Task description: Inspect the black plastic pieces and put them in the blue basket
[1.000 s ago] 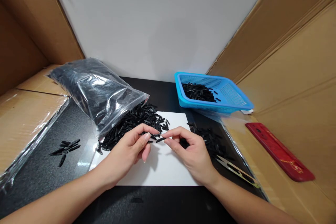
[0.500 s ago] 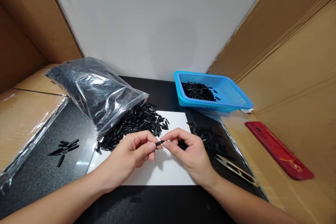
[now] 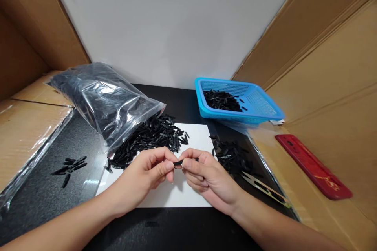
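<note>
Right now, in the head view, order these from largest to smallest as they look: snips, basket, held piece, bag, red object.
Bag
Basket
Red object
Snips
Held piece, partly hidden but plainly smallest

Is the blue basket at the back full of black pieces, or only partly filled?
Partly filled. The black pieces heap toward the left end of the blue basket; its right end shows bare blue.

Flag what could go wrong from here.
The small black piece pinched by the left hand and right hand could slip loose. If dropped, it might be hard to tell from the similar ones in the pile nearby. The metal snips lying beside the right forearm could scratch it on a sideways sweep.
</note>
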Demonstrator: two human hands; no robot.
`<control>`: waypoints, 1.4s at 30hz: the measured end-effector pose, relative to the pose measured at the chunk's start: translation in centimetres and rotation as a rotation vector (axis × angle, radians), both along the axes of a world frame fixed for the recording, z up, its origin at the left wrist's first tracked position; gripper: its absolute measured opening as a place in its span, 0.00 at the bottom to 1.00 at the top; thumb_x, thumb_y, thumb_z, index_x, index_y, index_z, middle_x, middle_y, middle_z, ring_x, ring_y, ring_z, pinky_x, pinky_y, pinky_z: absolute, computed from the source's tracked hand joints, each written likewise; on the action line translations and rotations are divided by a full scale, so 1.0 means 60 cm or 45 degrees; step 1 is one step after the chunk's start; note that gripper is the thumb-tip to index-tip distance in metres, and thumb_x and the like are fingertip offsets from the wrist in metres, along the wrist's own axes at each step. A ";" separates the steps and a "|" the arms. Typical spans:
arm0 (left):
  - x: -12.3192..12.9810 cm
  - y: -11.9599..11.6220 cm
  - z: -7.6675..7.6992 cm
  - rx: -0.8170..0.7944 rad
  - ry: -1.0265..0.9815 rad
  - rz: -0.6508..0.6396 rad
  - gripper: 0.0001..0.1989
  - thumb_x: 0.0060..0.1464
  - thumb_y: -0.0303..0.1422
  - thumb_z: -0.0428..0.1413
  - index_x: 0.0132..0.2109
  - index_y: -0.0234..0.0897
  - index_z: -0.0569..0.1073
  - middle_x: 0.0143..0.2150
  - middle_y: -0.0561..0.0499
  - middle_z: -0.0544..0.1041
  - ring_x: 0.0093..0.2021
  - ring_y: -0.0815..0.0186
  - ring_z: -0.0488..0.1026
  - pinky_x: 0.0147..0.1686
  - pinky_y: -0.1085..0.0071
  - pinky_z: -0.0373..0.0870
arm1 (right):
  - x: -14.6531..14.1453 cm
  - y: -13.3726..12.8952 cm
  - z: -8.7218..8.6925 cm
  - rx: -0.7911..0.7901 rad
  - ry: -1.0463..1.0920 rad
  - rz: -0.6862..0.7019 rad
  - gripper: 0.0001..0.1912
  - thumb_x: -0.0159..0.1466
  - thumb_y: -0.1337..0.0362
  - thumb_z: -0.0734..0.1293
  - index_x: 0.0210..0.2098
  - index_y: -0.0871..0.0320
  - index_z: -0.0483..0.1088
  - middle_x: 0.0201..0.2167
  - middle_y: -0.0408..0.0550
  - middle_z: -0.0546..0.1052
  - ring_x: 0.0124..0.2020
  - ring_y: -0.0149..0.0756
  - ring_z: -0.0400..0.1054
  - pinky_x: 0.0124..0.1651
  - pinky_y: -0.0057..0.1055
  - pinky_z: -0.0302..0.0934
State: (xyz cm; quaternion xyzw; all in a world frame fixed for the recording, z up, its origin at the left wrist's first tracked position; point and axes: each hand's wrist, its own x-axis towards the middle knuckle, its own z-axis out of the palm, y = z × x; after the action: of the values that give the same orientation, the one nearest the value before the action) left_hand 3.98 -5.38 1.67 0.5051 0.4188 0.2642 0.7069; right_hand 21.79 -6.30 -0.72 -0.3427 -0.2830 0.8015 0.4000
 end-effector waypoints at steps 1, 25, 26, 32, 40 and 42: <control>0.000 0.000 0.000 0.005 -0.004 0.002 0.15 0.58 0.44 0.57 0.34 0.35 0.70 0.24 0.58 0.67 0.20 0.76 0.50 0.20 0.74 0.42 | -0.001 0.000 -0.002 -0.006 0.003 0.017 0.14 0.52 0.59 0.77 0.28 0.59 0.71 0.10 0.29 0.56 0.12 0.18 0.37 0.17 0.24 0.30; 0.002 -0.008 0.008 0.157 0.045 0.061 0.14 0.62 0.41 0.51 0.50 0.38 0.65 0.34 0.54 0.75 0.22 0.74 0.55 0.22 0.74 0.50 | 0.049 0.011 0.046 1.305 -1.358 -0.125 0.09 0.62 0.60 0.70 0.41 0.56 0.77 0.18 0.38 0.67 0.18 0.29 0.58 0.24 0.27 0.53; 0.002 -0.008 0.007 0.168 0.047 0.055 0.14 0.62 0.41 0.51 0.50 0.39 0.66 0.33 0.54 0.74 0.22 0.74 0.55 0.22 0.73 0.50 | 0.039 0.006 0.039 1.316 -1.320 -0.128 0.10 0.63 0.61 0.69 0.42 0.56 0.77 0.19 0.39 0.69 0.18 0.29 0.59 0.24 0.27 0.54; 0.001 -0.006 0.008 0.187 0.097 0.041 0.13 0.61 0.39 0.53 0.50 0.39 0.68 0.30 0.56 0.73 0.24 0.72 0.56 0.23 0.74 0.50 | 0.022 -0.002 0.010 1.297 -1.154 -0.160 0.07 0.65 0.66 0.66 0.38 0.57 0.78 0.28 0.45 0.81 0.21 0.30 0.64 0.27 0.27 0.57; 0.001 -0.001 0.006 -0.044 -0.089 -0.009 0.13 0.61 0.37 0.53 0.51 0.38 0.66 0.32 0.52 0.77 0.22 0.73 0.50 0.21 0.72 0.44 | 0.014 0.006 0.007 0.805 -0.927 -0.149 0.14 0.61 0.53 0.69 0.31 0.59 0.78 0.19 0.41 0.69 0.22 0.31 0.59 0.28 0.28 0.56; 0.002 -0.002 0.007 -0.080 -0.092 -0.021 0.13 0.61 0.38 0.52 0.51 0.38 0.66 0.29 0.52 0.77 0.21 0.72 0.48 0.21 0.72 0.43 | 0.011 0.005 0.006 0.731 -0.854 -0.154 0.17 0.60 0.50 0.69 0.28 0.59 0.75 0.19 0.40 0.66 0.22 0.30 0.57 0.27 0.28 0.54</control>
State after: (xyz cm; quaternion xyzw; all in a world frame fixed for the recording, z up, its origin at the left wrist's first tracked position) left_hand 4.10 -5.52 2.08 0.4763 0.3970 0.2632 0.7391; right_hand 22.48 -5.97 -0.38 -0.4747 -0.5878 0.5101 0.4111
